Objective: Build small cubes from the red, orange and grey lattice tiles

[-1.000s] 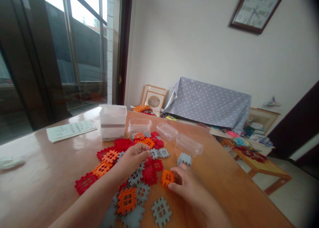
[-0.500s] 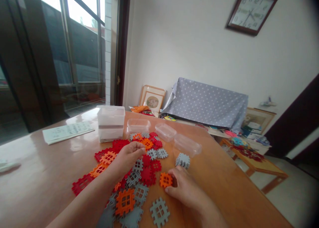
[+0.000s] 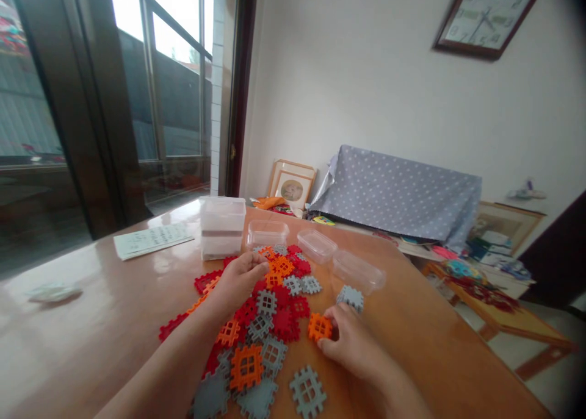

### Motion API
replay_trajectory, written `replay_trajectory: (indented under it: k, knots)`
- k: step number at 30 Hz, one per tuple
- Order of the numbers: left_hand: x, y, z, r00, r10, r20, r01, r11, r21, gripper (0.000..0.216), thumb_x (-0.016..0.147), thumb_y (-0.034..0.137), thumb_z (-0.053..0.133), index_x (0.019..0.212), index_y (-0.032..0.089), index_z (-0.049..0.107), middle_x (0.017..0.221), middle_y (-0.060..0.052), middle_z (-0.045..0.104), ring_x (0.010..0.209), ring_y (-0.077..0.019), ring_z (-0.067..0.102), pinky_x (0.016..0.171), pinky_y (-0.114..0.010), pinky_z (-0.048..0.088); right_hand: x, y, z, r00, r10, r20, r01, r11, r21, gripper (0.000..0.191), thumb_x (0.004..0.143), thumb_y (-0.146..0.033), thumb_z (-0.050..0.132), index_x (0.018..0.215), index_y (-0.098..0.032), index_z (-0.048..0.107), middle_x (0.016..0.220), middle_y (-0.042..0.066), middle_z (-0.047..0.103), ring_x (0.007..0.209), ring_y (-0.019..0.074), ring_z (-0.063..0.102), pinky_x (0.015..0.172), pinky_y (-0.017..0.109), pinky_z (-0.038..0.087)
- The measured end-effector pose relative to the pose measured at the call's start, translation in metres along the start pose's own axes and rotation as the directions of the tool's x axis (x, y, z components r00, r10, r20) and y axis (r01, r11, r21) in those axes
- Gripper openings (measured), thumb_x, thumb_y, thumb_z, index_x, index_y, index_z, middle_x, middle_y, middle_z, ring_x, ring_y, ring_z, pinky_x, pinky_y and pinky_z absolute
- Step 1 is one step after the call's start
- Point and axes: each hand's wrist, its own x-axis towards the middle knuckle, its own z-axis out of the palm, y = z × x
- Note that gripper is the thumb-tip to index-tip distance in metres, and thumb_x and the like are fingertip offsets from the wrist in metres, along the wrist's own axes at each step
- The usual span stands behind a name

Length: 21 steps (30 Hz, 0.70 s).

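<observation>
Orange plastic makes up the toothed square [image 3: 318, 327] at the right hand [image 3: 345, 332] in the head view. It sits low over the wooden table [image 3: 412, 352], right of the heaped pieces and apart from them. Its windowed face points up and toward the camera; being about as wide as it is tall, it shows no clear long axis. The right thumb and forefinger are closed on its right edge, thumb nearer the camera. Just beyond those fingers stands a grey stack [image 3: 350, 297]. The left hand [image 3: 245, 271] hangs over the pile of red, orange and grey pieces [image 3: 284, 321], fingertips together and pointing right; whether they pinch anything I cannot tell. Nearer the camera, a loose grey square [image 3: 300, 387] lies flat, turned slightly askew. Clear trays [image 3: 359, 271] rest behind.
</observation>
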Motion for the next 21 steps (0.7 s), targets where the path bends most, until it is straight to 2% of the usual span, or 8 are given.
replay_trajectory:
  k: [4,9,17,21]
  knots:
    - [0.0017,-0.0030,-0.0060,0.999,0.045,-0.031,-0.041,0.991,0.128,0.030,0.084,0.047,0.062,0.095,0.019,0.064,0.072,0.002,0.062,0.060,-0.0123,0.051,0.056,-0.023,0.037,0.0001,0.0020,0.0028,1.000,-0.022,-0.006,0.022,1.000,0.008,0.028,0.075,-0.032,0.071,0.100,-0.023,0.065,0.102,0.004,0.060,0.098,0.0225,0.055,0.084,0.031,0.040]
    - [-0.0016,-0.0019,-0.0089,0.993,0.116,-0.005,-0.109,0.941,0.319,0.028,0.086,0.045,0.059,0.094,0.020,0.066,0.080,-0.001,0.069,0.073,-0.0173,0.062,0.063,-0.025,0.043,-0.0009,0.0029,0.0029,0.999,-0.049,0.021,0.048,0.999,0.021,0.028,0.078,-0.031,0.069,0.104,-0.023,0.067,0.103,0.005,0.061,0.101,0.0233,0.056,0.086,0.031,0.040]
    - [-0.0036,-0.0064,-0.0035,0.988,0.137,0.066,-0.152,0.893,0.423,0.026,0.088,0.043,0.056,0.098,0.021,0.065,0.087,-0.004,0.072,0.083,-0.0205,0.068,0.070,-0.027,0.047,-0.0036,-0.0019,-0.0007,0.999,-0.042,0.029,0.040,0.998,0.053,0.030,0.078,-0.033,0.069,0.106,-0.023,0.068,0.103,0.005,0.060,0.100,0.0225,0.057,0.087,0.031,0.042]
    - [-0.0023,-0.0098,-0.0056,0.988,0.142,0.066,-0.157,0.874,0.460,0.025,0.088,0.041,0.057,0.099,0.021,0.066,0.089,-0.004,0.073,0.085,-0.0209,0.068,0.071,-0.027,0.047,-0.0046,-0.0016,0.0003,0.999,-0.036,0.032,0.034,0.997,0.072,0.031,0.078,-0.034,0.069,0.107,-0.023,0.068,0.102,0.005,0.060,0.098,0.0223,0.057,0.085,0.030,0.043]
